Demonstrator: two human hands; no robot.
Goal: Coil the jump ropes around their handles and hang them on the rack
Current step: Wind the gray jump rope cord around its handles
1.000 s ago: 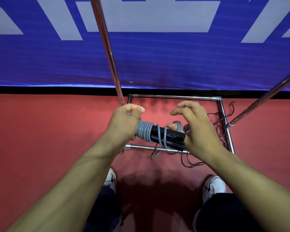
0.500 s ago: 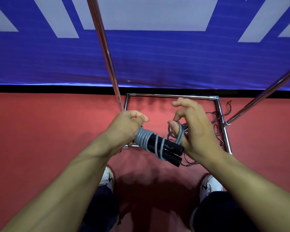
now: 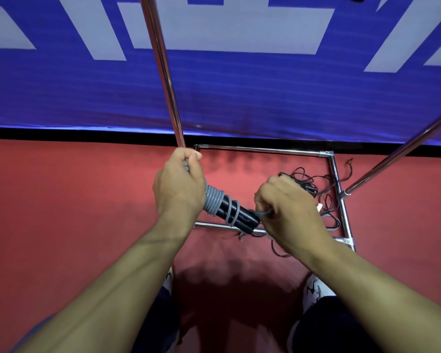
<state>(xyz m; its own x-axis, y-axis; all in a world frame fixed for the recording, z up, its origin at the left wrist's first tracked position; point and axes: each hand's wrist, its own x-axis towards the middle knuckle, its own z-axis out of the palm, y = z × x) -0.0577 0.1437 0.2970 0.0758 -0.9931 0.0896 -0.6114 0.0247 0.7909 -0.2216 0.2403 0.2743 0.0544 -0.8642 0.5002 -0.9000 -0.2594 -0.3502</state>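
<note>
Both hands grip above the rack point(image 3: 262, 150): your left point(image 3: 178, 189) holds the handles point(image 3: 239, 216), right point(image 3: 288, 212) pinches the rope point(image 3: 214, 201); slacken, and coils could unwind.

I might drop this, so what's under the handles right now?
Under the handles: the rack's bar and red floor. Black cord lies to the right; the right hand covers part of it.

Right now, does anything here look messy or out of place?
Yes. A loose tangle of thin black cord lies on the red floor across the rack base, uncoiled, unlike the grey rope wound neatly round the black handles.
</note>
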